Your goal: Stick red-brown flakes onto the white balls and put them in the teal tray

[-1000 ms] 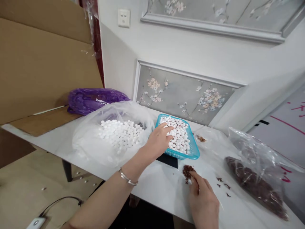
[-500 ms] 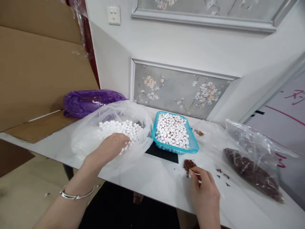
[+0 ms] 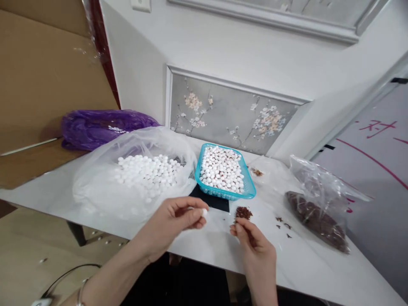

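Observation:
My left hand (image 3: 178,219) pinches a white ball (image 3: 204,213) between thumb and fingertips, above the table's front part. To its right, the fingers of my right hand (image 3: 253,244) are pressed together beside a small pile of reddish-brown bits (image 3: 244,213); what they hold is too small to name. Behind my hands, a blue basket (image 3: 250,190) is filled with white balls, with some brown showing among them. A translucent white plastic bag (image 3: 95,187) lies open on the left, full of loose white balls (image 3: 149,170).
On the white table (image 3: 204,246) lie a black flat piece (image 3: 216,202), several brown bits (image 3: 287,226) and a clear bag of dark brown material (image 3: 318,216). A purple bag (image 3: 92,127) and cardboard (image 3: 47,76) are at the left. A framed floral panel (image 3: 223,110) stands behind.
My left hand has come out of the white bag and moved right with a white ball. My right hand is still by the brown pile, its fingers now closer together. The view has shifted.

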Demonstrator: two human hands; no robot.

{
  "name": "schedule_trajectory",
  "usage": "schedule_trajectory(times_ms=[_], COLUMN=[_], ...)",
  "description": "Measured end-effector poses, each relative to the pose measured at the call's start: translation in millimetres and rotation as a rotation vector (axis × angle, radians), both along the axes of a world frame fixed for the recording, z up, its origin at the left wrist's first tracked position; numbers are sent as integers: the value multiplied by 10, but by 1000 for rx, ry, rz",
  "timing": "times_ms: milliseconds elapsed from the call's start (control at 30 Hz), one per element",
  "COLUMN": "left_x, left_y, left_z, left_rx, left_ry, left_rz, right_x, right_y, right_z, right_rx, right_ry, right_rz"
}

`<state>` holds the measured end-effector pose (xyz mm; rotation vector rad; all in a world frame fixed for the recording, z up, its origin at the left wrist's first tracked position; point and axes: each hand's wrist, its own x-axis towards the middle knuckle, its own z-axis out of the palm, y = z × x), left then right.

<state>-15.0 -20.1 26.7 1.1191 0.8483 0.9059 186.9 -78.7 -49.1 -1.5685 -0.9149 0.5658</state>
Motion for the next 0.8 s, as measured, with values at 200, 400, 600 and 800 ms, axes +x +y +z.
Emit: schedule_trajectory(times_ms=[200,400,600,800], left_x=[302,313,323,319], left_y=[-56,-29,-20,-11], left_z=[-408,-433,-446,-482], left_rx=[-381,-326,-319,-329], left_ry=[-253,-306,-352,-353], left_rz=[-126,-163,-132,-133], right_x=[-289,-401,-431,-456], right_y=[-82,-51,-13,-21], right_z=[245,330,253,214], right_rx=[85,101,129,122], right_ry=[36,53,-10,-62], right_rz=[257,327,350,334])
